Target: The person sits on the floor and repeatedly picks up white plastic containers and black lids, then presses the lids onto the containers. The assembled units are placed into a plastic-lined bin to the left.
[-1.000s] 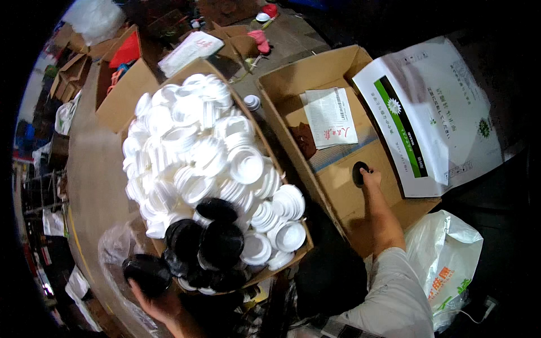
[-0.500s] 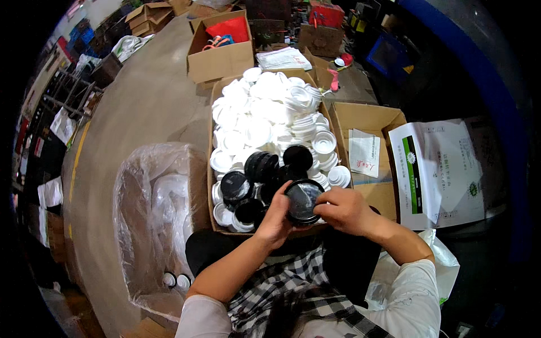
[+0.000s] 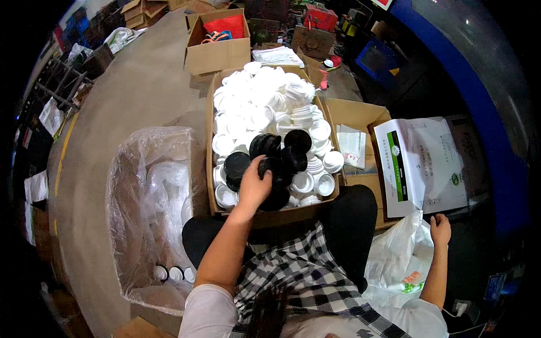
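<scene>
In the box, my left hand (image 3: 255, 183) grips a round black plastic lid (image 3: 275, 169), its thumb and fingers at the lid's left edge. More black lids (image 3: 236, 164) lie around it in a small heap. Beneath and behind them are many white plastic lids (image 3: 256, 118), filling the cardboard box (image 3: 211, 141) in front of my knees. Away to the right, my right hand (image 3: 440, 230) is raised beside a white plastic bag (image 3: 399, 253). Its fingers look loosely bent and apart, and no object shows in them.
On the left stands a box lined with clear plastic (image 3: 141, 225), a few white-and-black lids (image 3: 175, 274) at its bottom. An open carton (image 3: 360, 112) and a white printed carton panel (image 3: 420, 166) are at the right. Behind, another carton (image 3: 218, 56) holds red material.
My right hand has left the black lid and moved right, beside the white bag. My left hand has moved left and slightly up, over the black lids. The view has shifted slightly.
</scene>
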{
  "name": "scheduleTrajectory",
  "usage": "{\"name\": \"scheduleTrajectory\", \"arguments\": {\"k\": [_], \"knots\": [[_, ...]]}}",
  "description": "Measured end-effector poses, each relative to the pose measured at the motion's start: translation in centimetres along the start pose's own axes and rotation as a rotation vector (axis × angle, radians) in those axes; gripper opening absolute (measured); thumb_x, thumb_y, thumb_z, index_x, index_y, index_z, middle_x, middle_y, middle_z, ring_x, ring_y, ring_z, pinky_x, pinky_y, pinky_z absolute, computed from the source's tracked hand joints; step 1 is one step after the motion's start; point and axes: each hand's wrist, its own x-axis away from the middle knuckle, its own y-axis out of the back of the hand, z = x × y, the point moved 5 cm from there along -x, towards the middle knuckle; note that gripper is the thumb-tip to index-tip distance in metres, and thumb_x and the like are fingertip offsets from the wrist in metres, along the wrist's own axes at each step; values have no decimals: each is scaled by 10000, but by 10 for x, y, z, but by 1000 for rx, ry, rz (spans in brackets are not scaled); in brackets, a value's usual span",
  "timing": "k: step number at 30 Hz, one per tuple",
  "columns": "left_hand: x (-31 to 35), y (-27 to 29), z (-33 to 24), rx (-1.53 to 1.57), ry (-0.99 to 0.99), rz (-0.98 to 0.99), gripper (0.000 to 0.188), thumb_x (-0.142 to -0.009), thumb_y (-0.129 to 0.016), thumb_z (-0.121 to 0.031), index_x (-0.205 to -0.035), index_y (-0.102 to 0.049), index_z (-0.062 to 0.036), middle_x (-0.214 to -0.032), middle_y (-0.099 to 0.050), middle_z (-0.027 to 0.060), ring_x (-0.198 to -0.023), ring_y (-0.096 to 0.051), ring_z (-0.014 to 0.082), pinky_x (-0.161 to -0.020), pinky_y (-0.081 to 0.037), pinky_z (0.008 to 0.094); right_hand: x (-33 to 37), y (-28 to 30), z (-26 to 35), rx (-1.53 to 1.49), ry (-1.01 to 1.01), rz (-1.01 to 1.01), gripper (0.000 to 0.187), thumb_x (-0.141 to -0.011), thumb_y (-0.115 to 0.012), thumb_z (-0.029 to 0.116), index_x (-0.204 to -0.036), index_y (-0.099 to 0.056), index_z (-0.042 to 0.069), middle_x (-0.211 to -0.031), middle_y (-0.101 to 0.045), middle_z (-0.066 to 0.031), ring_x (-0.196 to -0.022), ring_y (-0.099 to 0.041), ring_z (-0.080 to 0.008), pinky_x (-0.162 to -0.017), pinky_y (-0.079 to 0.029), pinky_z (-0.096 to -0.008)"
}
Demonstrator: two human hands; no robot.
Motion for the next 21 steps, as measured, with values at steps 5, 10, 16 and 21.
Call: {"name": "scheduleTrajectory", "arguments": {"k": [5,10,16,21], "knots": [[-4,8,4,-239,-85,-141,375,-788,-541,-115,-1160,-507,-78,-1092,-506,205,-949,-526,370,-818,-434,398,9,-64,-96,60,40,190,421,-773,-612,306,-1030,-564,-24,-1038,-581,-225,-994,-546,-363,-859,-427,-388],[-4,17,0,-198,-262,-324,333,-815,-534,-117,-1141,-509,-52,-1087,-547,144,-917,-564,301,-803,-448,358,-23,-19,91,-272,371,-98,297,-813,-573,184,-1047,-564,3,-1023,-580,-188,-964,-553,-333,-854,-424,-374],[5,-4,-11,1393,506,283,422,-897,-462,-419,-1197,-477,-122,-1084,-594,71,-959,-585,219,-808,-462,413,-26,-81,323,-435,893,334,479,-701,-688,170,-1135,-525,51,-1124,-541,-148,-1070,-486,-320,-885,-417,-372],[5,5,-37,1538,424,386,745,-814,-173,-714,-1219,-468,-163,-1179,-543,90,-1062,-527,292,-768,-452,510,-53,-190,361,-84,917,482,638,-587,-725,143,-1184,-507,95,-1157,-516,-158,-1081,-480,-335,-907,-417,-391]]}}
